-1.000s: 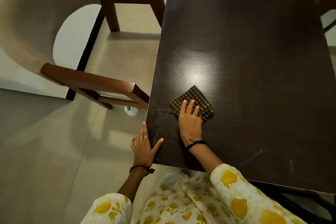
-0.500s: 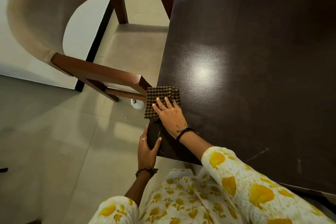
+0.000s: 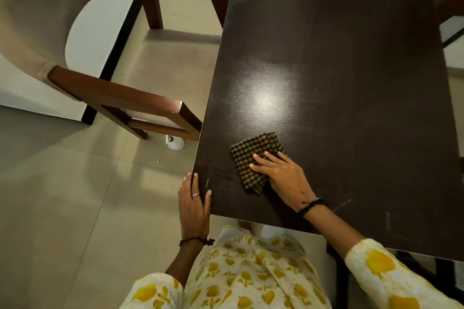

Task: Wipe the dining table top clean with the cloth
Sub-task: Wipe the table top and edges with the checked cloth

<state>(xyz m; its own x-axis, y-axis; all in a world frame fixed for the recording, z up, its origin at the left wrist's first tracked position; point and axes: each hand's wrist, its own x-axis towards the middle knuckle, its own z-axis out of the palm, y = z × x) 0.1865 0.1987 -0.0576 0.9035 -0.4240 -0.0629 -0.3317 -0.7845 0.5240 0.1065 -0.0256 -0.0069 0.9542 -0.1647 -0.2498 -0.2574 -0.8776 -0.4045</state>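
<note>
Pressing flat with straight fingers, right hand [image 3: 281, 173] on folded brown-checked cloth [image 3: 253, 160] lying on dark wooden tabletop [image 3: 339, 70]; left hand [image 3: 194, 202], fingers relaxed, resting against tabletop's corner edge, left of cloth.

A home dining room — a dark wood-grain worktop [image 3: 339, 63] fills the middle, with an upholstered wooden armchair [image 3: 82, 40] drawn up at ten o'clock and another chair's arm [image 3: 449, 4] at two o'clock. Pale tiled floor [image 3: 62, 208] lies at eight o'clock.
</note>
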